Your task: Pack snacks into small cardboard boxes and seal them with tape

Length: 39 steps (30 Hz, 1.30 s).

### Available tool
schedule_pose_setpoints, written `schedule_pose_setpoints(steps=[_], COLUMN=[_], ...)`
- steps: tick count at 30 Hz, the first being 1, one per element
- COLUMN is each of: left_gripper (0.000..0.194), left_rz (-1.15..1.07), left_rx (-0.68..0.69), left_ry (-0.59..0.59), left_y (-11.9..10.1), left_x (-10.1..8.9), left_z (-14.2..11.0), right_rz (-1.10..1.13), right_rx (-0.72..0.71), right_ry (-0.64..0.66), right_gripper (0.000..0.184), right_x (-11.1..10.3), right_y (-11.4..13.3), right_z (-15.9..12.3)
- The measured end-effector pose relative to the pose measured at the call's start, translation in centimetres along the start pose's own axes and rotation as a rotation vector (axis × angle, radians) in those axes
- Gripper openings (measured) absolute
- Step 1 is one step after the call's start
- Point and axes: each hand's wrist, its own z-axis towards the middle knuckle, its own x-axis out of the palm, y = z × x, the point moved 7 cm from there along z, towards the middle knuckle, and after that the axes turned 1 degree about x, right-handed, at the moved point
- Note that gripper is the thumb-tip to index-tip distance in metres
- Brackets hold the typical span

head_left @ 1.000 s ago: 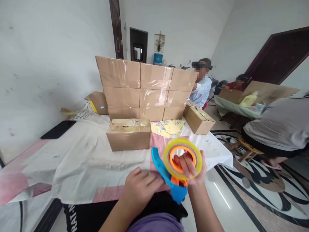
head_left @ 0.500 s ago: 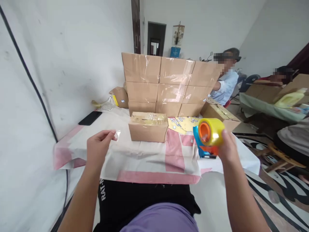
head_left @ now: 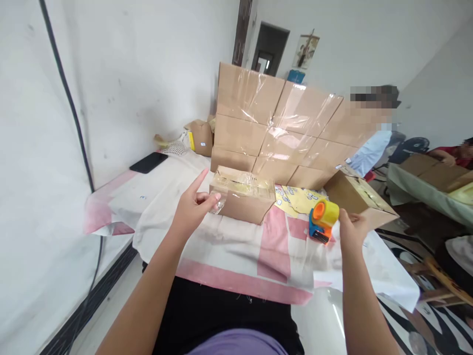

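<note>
My left hand (head_left: 194,209) hovers over the cloth-covered table (head_left: 155,217), pinching a small piece of clear tape (head_left: 216,204) between thumb and middle fingers, index finger pointing up. It is just left of a small taped cardboard box (head_left: 244,199). My right hand (head_left: 351,229) is next to a tape dispenser (head_left: 322,220) with a yellow roll, orange core and blue frame, which rests on the table. The fingers curl toward the dispenser; whether they still grip it is hidden.
A wall of stacked taped boxes (head_left: 281,133) stands behind the small box. An open box (head_left: 356,197) and yellow sheets (head_left: 295,197) lie to the right. A black phone (head_left: 148,162) lies at the left. Other people sit at the right.
My right hand lowered the tape dispenser onto the table. My left hand carried the piece of tape forward, close to the small box. The camera turned left.
</note>
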Motion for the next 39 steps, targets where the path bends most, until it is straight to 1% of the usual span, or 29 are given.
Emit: schedule_pose_setpoints(steps=[1,2,3,4,5,6,7,9,10,12,14,17,19,21,23,27,29,31,34,39], left_gripper=[0.089,0.087,0.085,0.082,0.079,0.077,0.074,0.07,0.067,0.059,0.048,0.039,0.037,0.037,0.038,0.04,0.042,0.047,0.058,0.071], left_rz=[-0.003,-0.007,-0.016,-0.033,-0.053,-0.071,-0.084,-0.098,-0.102,-0.111,-0.103,-0.045,0.001,0.042,0.074,0.165,0.231,0.297,0.394,0.544], left_rx=[-0.01,-0.027,-0.05,-0.074,-0.096,-0.117,-0.131,-0.134,-0.133,-0.141,-0.176,-0.247,-0.275,-0.294,-0.326,-0.459,-0.525,-0.574,-0.634,-0.652], left_ry=[0.007,0.018,0.037,0.058,0.076,0.088,0.098,0.114,0.128,0.167,0.199,0.235,0.261,0.286,0.307,0.309,0.305,0.319,0.36,0.387], left_y=[0.3,0.7,1.0,1.2,1.3,1.1,0.7,-0.7,-1.6,-3.3,-4.2,-4.3,-3.9,-3.3,-2.5,-0.4,0.3,0.5,-0.1,-0.8], left_x=[0.3,0.6,1.0,1.3,1.7,1.9,2.1,2.5,2.7,3.4,4.3,5.5,6.0,6.2,6.0,5.0,4.6,4.4,4.5,5.1], left_z=[0.0,0.1,0.2,0.4,0.7,1.2,1.9,3.8,4.9,7.5,10.0,12.7,13.5,13.6,13.0,11.1,10.4,10.0,9.6,9.2], right_rz=[0.004,0.036,0.076,0.12,0.16,0.216,0.271,0.343,0.371,0.415,0.442,0.434,0.411,0.396,0.398,0.424,0.439,0.456,0.455,0.418], right_rx=[-0.022,-0.038,-0.055,-0.07,-0.079,-0.089,-0.104,-0.136,-0.151,-0.178,-0.205,-0.247,-0.281,-0.323,-0.367,-0.416,-0.438,-0.471,-0.513,-0.549], right_ry=[-0.025,-0.023,0.022,0.113,0.235,0.387,0.505,0.62,0.64,0.609,0.501,0.334,0.307,0.333,0.363,0.387,0.383,0.357,0.308,0.321], right_gripper=[0.033,0.03,0.028,0.026,0.025,0.023,0.021,0.02,0.019,0.017,0.014,0.008,0.006,0.005,0.006,0.009,0.01,0.013,0.021,0.025], right_x=[-0.2,0.0,0.8,2.2,4.0,6.0,7.8,10.5,11.4,12.5,12.8,12.9,13.3,13.9,14.2,14.2,14.3,14.4,14.5,14.9], right_y=[0.8,1.8,2.9,4.1,5.4,6.7,8.0,10.3,11.1,12.1,12.4,12.0,11.5,11.0,10.5,9.4,9.0,8.6,8.1,7.5], right_z=[-0.6,-1.3,-2.3,-3.4,-4.8,-6.5,-8.2,-11.1,-12.2,-13.5,-13.8,-13.3,-13.1,-13.3,-13.6,-14.1,-14.5,-15.0,-15.8,-16.5])
